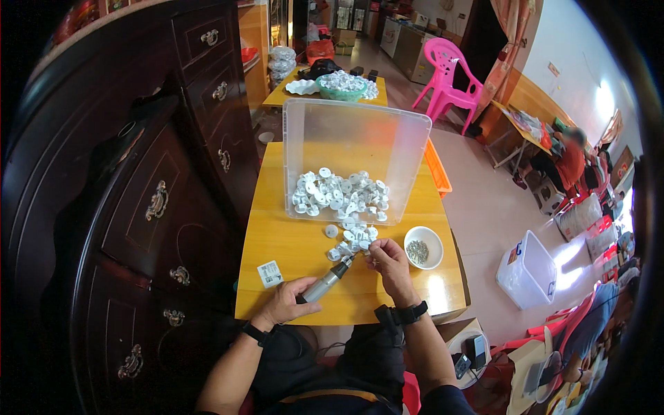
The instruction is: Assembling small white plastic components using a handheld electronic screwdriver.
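My left hand (285,303) is wrapped round a silver electric screwdriver (322,283), whose tip points up and right toward a small pile of white plastic parts (354,237). Close by the tip, my right hand (391,268) has its fingers pinched together; whatever they hold is too small to make out. Right of that hand stands a white bowl (431,239) with small metal screws (418,252) in it. Behind the pile, a clear plastic bin (354,128) lies tipped on its side, its opening toward me, with many more white plastic parts (339,191) inside.
On the yellow table (266,228) a small printed card (270,274) lies at the left. Dark wooden cabinets (138,228) rise close on my left. A second table behind bears a green basket (342,93) of white parts. A pink chair (446,79) and a clear tub (527,271) stand at right.
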### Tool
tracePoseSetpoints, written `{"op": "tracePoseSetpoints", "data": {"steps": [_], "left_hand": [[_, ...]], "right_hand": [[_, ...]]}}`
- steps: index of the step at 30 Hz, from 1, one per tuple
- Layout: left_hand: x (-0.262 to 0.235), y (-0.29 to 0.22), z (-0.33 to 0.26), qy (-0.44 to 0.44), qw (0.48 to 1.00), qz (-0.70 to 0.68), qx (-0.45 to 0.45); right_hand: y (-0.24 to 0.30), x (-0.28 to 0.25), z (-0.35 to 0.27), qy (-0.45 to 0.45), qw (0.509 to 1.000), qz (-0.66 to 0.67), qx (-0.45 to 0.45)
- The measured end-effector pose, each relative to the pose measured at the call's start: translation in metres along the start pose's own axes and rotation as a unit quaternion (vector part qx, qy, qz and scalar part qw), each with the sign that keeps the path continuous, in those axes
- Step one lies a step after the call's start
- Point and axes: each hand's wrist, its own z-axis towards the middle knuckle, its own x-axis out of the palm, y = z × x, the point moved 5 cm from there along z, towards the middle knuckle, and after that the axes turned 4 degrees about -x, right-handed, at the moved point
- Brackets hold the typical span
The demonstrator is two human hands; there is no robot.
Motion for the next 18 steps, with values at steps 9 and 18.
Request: {"op": "tracePoseSetpoints", "data": {"steps": [9,18], "left_hand": [[0.002,-0.002,0.002,-0.002,1.0,-0.01,0.013],[0.001,0.004,0.003,-0.009,1.0,0.013,0.023]], "right_hand": [[-0.007,0.004,-0.002,0.033,0.998,-0.043,-0.007],[-0.022,0.003,0.004,0.049,0.997,0.045,0.031]]}}
